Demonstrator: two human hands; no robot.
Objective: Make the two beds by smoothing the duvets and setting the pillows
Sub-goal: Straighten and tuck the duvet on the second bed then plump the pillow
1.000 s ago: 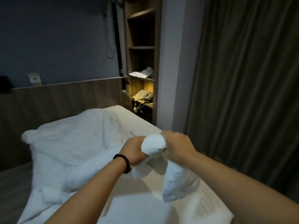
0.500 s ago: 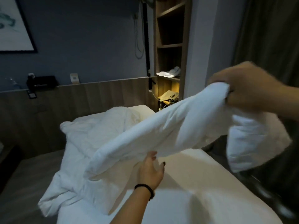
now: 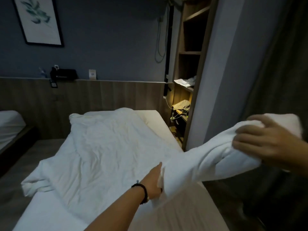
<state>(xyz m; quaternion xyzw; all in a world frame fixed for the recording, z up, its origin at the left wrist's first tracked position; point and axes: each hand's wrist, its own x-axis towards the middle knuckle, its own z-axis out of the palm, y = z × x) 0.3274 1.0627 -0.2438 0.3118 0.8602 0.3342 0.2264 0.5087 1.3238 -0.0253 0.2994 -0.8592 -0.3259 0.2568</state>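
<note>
The room is dim, with a dark blue wall [image 3: 108, 39] at the top of the frame and a strip of wood panels [image 3: 103, 95] under it. A picture of green leaves [image 3: 38, 20] hangs at the upper left. A tall wooden shelf [image 3: 188, 67] stands at the upper middle, with a small warm light low down in it. A dark curtain [image 3: 283, 64] fills the right side.

The bed [image 3: 180, 217] runs from the bottom of the frame up to the wood panels. A white duvet [image 3: 106, 152] lies crumpled across it. Its left edge hangs over the side of the bed at the lower left. Its right part is lifted up off the bed in a thick roll that goes toward the right edge of the frame.

The right hand [image 3: 265, 144], at the right side, grips the far end of that roll. Its fingers are curled over the cloth. The hand looks blurry.

The left hand [image 3: 154, 182], in the lower middle, is at the near end of the roll. It has a dark bead bracelet [image 3: 144, 192] on the wrist. The thumb points up beside the cloth. The fingers go behind the duvet, so I cannot tell if they grip it.

A second bed [image 3: 10, 124] with white covers shows at the left edge.
</note>
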